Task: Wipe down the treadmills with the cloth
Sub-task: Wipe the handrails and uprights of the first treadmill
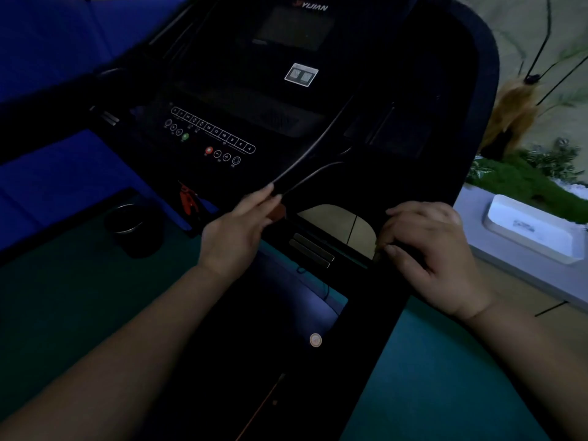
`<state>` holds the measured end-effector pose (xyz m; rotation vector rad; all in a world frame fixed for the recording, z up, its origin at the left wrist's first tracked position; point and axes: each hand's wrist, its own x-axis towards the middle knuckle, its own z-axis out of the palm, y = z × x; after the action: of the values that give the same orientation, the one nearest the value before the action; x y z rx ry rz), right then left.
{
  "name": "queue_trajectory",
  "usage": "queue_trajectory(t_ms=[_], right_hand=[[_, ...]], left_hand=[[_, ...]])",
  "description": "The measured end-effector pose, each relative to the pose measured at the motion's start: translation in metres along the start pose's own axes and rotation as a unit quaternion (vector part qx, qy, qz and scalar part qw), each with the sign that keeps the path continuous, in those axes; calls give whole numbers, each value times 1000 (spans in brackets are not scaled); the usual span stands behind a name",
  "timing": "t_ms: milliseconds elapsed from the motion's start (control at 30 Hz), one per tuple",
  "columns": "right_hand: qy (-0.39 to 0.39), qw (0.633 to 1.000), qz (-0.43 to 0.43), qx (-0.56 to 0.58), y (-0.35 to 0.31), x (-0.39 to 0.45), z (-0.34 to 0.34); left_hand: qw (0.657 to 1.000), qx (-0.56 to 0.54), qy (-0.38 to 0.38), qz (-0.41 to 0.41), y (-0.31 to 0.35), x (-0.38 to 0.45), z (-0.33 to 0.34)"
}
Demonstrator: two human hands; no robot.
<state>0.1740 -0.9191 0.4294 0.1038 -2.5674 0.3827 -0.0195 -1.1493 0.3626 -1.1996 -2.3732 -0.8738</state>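
Observation:
A black treadmill console (pixel 222 135) with a row of white-outlined buttons fills the middle of the head view. My left hand (pixel 237 229) pinches the lower end of thin dark cables (pixel 313 148) that run up across the console. A small brown thing (pixel 279 214) shows under its thumb. My right hand (pixel 429 253) is curled over the dark right handrail (pixel 391 313), fingers closed. No cloth is clearly visible; the scene is too dark to tell whether one lies under that hand.
A red safety clip (pixel 186 200) hangs at the console's lower left, beside a round cup holder (pixel 127 222). Right of the treadmill are a white tray (pixel 534 230) on a grey ledge and green plants (pixel 528 176). Blue panels lie left, teal floor below.

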Motion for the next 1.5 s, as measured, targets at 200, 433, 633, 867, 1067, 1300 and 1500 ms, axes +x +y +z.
queue_trajectory(t_ms=[200, 433, 633, 867, 1067, 1300, 1500], right_hand=[[3, 1000, 1, 1, -1, 1, 0], [0, 1000, 2, -2, -2, 1, -1], [-5, 1000, 5, -2, -2, 0, -1], [2, 1000, 7, 5, -3, 1, 0], [2, 1000, 12, 7, -2, 0, -1], [-2, 1000, 10, 5, -3, 1, -3], [-9, 1000, 8, 5, -2, 1, -3]], left_hand=[[996, 14, 36, -77, 13, -2, 9], [996, 20, 36, -76, 3, 3, -4], [995, -26, 83, -46, 15, 15, 8], [991, -103, 75, -41, 18, 53, 18], [990, -118, 79, 12, 41, 101, 37], [988, -115, 62, 83, 74, 138, 55], [987, -115, -13, 115, 84, 103, 48]])
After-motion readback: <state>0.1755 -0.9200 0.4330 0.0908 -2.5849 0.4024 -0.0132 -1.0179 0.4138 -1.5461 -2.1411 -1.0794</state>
